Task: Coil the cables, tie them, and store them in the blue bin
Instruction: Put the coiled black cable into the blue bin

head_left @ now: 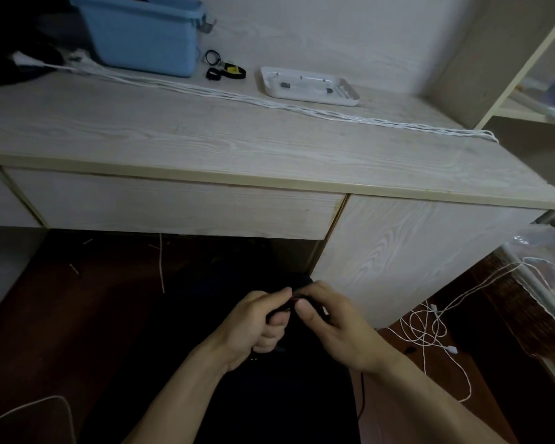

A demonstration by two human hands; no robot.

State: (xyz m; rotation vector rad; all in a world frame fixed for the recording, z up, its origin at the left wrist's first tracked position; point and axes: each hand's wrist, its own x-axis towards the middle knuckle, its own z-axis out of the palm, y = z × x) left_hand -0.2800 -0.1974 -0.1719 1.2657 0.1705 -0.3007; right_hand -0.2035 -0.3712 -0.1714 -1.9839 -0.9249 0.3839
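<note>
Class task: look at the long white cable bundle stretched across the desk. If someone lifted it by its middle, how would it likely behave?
The white cable bundle would probably sag limply at both ends, since its thin strands already lie flat along the desk. It looks light for its length. No tie shows on it, so the strands may well separate and tangle.

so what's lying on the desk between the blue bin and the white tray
In the head view, between the blue plastic bin and the white rectangular tray, a few small black strap loops lie on the pale wooden desk, one with a yellow patch.
</note>
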